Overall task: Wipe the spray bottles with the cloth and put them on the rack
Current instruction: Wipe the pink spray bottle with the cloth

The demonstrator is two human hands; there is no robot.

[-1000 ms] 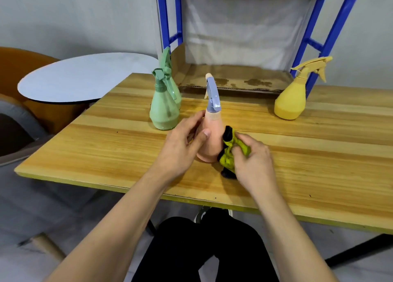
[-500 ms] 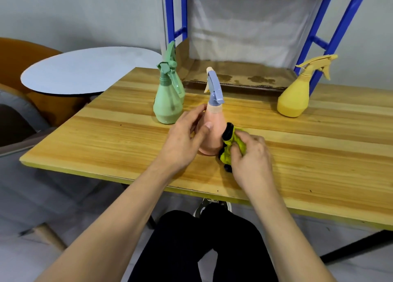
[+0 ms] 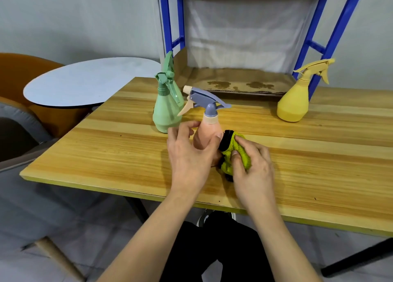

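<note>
The pink spray bottle [image 3: 205,135] stands near the front edge of the wooden table [image 3: 319,154]. Your left hand [image 3: 189,154] curls round its body, likely to steady it, while your right hand [image 3: 253,166] bunches the yellow-green cloth [image 3: 231,151] against its right side to wipe. It is a peach cone with a grey-blue trigger head pointing left.

— What carried everything?

— A wooden table [image 3: 119,154] with pale planks. A blue rack [image 3: 314,47] stood at its far edge, with stained cardboard [image 3: 238,83] on the lowest shelf.

— And on the tabletop?

— A green spray bottle [image 3: 165,113] at left, a yellow spray bottle [image 3: 293,105] at right, and a pink spray bottle [image 3: 205,132] between them, nearer, with a yellow-green cloth [image 3: 236,151] against it.
</note>
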